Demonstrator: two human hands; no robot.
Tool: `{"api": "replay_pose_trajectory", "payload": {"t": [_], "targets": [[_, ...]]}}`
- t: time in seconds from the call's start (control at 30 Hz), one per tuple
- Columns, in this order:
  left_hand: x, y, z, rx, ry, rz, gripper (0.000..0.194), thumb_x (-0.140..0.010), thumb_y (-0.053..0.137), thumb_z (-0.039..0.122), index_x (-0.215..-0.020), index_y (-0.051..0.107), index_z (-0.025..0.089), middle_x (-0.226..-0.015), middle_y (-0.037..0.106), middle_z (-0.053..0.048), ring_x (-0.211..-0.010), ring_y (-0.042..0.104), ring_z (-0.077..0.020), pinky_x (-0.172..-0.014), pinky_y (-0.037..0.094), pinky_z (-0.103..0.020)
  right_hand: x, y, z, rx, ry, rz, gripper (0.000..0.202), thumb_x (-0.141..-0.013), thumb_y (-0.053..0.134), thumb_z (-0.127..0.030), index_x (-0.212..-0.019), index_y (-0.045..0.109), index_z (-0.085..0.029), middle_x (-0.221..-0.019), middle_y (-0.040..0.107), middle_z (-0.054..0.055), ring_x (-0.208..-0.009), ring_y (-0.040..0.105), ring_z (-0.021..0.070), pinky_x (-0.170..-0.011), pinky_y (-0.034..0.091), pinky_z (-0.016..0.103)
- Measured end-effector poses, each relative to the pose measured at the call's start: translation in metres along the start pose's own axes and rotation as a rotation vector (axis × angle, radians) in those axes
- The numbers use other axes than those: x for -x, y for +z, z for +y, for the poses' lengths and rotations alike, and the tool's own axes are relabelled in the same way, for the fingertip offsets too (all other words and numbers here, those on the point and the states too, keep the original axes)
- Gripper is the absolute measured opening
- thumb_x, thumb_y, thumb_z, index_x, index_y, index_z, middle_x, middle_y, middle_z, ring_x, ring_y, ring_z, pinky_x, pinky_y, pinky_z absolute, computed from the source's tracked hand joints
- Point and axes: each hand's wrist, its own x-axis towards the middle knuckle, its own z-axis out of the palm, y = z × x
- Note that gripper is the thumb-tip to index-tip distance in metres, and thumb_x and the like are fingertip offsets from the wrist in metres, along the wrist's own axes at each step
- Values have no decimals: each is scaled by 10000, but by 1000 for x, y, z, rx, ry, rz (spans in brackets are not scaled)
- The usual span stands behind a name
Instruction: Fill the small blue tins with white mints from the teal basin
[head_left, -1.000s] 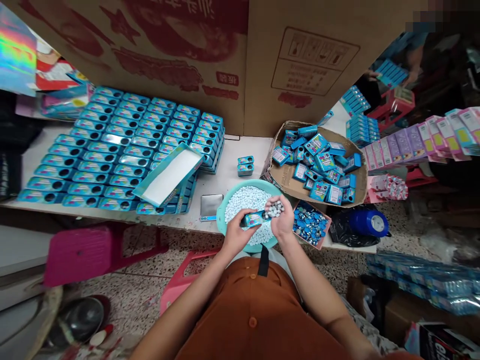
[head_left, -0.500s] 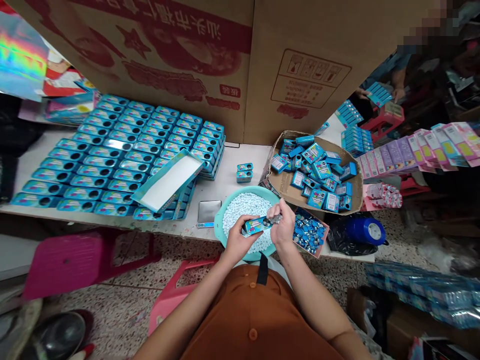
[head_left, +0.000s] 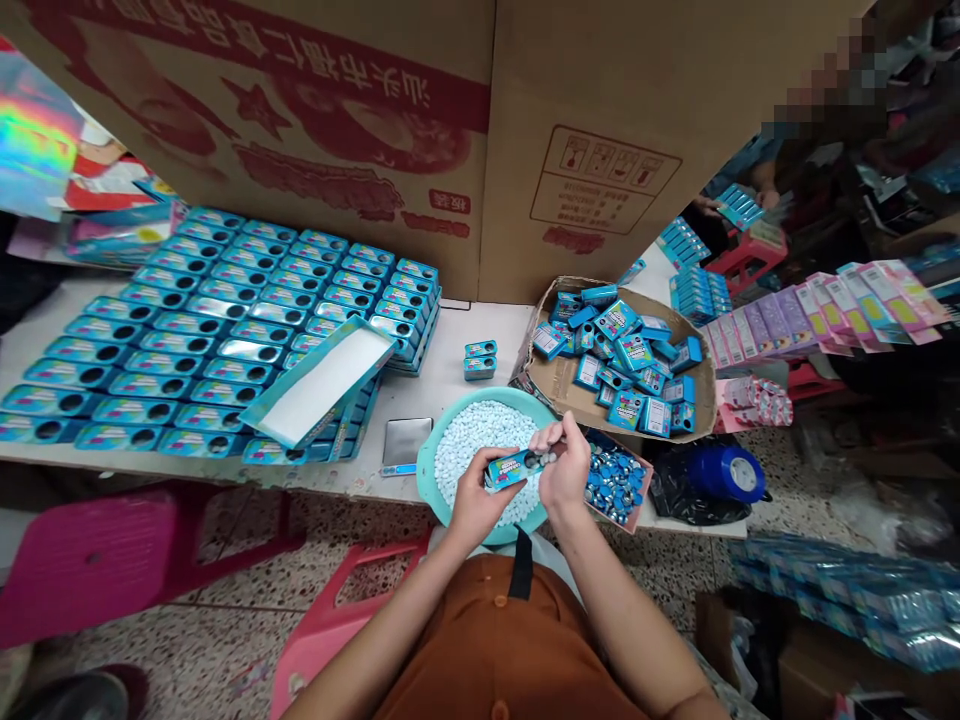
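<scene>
My left hand (head_left: 480,500) grips a small blue candy tin (head_left: 504,470) over a mint-green basin (head_left: 426,480), its fingers wrapped round one end. White candies (head_left: 476,428) fill the basin. Against the tin's other end, where a dark round hole shows, my right hand (head_left: 566,468) is cupped with its fingers curled. A few pale candies show between that palm and the tin; the rest of what it holds is hidden. Two similar tins (head_left: 480,362) stand behind the basin. Left of it lies a small flat scale (head_left: 409,442).
Rows of blue tins (head_left: 217,348) cover the table's left, an open box lid (head_left: 322,385) resting on them. At right are a carton of tins (head_left: 517,375) and a tray of round metal caps (head_left: 615,485). Large cardboard boxes (head_left: 585,80) stand behind. Another person's hand (head_left: 705,205) is beyond.
The view has shifted slightly, so the table appears lower and further left. My right fingers have lifted and loosened a little at the tin's holed end. The left hand keeps its hold.
</scene>
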Motion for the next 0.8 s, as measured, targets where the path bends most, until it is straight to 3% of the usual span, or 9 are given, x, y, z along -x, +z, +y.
{"api": "replay_pose_trajectory", "payload": {"t": [0.17,0.4,0.8], "targets": [[-1,2,3,30,41,-9,347,-683,745,224,-972,552,233,-1071,650,-52,-1040,615,-210,-929,483,-386,6,1,-5,2,-58,-58,411,-862,516,-437,-526,474,-203,-481,470,-33,-471,479,115,-539,414,279],[-8,8,-4,20,18,1,336,-681,746,241,-943,537,219,-1050,662,-54,-1021,629,-209,-899,501,-382,0,2,-2,19,-66,-16,405,-872,496,-464,-561,477,-205,-530,476,-31,-526,499,120,-591,433,283],[-7,-4,8,-164,-7,-41,288,-720,700,217,-973,564,223,-1035,668,-31,-1003,628,-187,-894,494,-336,5,-9,11,100,-95,-99,362,-907,464,-387,-617,543,-186,-626,550,-4,-621,533,134,-650,424,285]]}}
